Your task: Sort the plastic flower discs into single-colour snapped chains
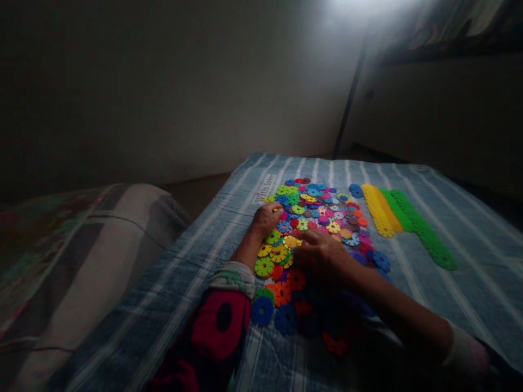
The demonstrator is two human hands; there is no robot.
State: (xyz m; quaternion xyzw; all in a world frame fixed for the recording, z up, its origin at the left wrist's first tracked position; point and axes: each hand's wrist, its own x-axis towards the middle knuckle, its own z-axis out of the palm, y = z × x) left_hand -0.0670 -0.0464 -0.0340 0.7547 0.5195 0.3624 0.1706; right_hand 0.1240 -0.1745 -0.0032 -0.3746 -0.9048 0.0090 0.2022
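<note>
A spread of flower-shaped notched plastic discs (pixel 302 224) in many colours lies on a striped bed cover. At the left edge of the spread, my left hand (pixel 267 218) has its fingers curled closed beside yellow-green and pink discs; what lies inside them is hidden. My right hand (pixel 324 255) reaches over the middle of the spread, fingers bent and a little apart, tips at a yellow disc (pixel 290 242). I see nothing held in it. Right of the spread lie overlapping rows of yellow discs (pixel 378 212) and green discs (pixel 425 231).
The blue striped bed cover (pixel 212 245) lies under everything. A few blue discs (pixel 356 190) sit by the top of the yellow row. Left of the bed is a cloth-covered surface (pixel 134 234) with a thin cord. A dark pole (pixel 350 100) stands behind.
</note>
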